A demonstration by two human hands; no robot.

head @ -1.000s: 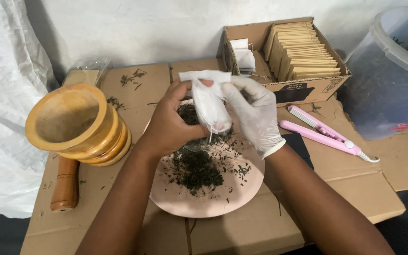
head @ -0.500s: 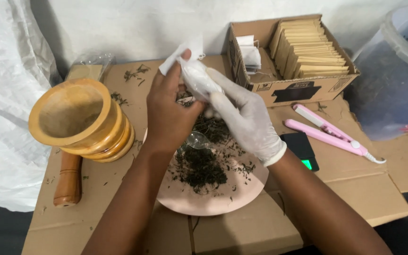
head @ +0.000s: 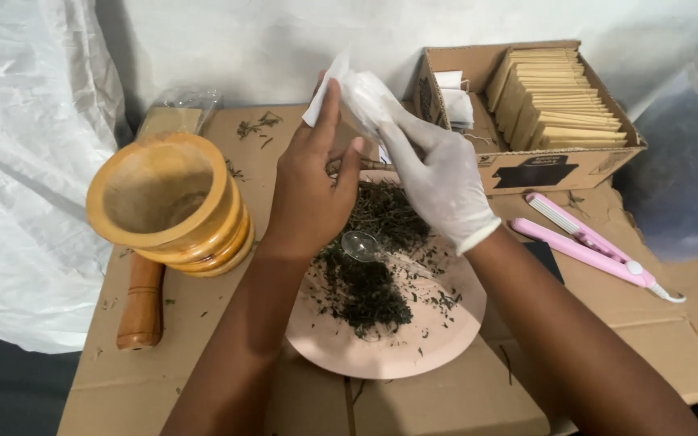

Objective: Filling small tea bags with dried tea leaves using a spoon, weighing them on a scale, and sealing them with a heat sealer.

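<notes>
Head view, looking down: both hands are raised together above a pink plate [head: 414, 355] heaped with dark dried herbs [head: 365, 282]. The bare left hand [head: 313, 190] and the white-gloved right hand [head: 438, 182] each have their grip pinched on one small white sachet [head: 353, 89]. The sachet sits at the fingertips, farther from the body than both palms, its long axis slanting from upper left to lower right. A clear plastic spoon [head: 361, 245] lies on the herbs directly beneath the hands.
</notes>
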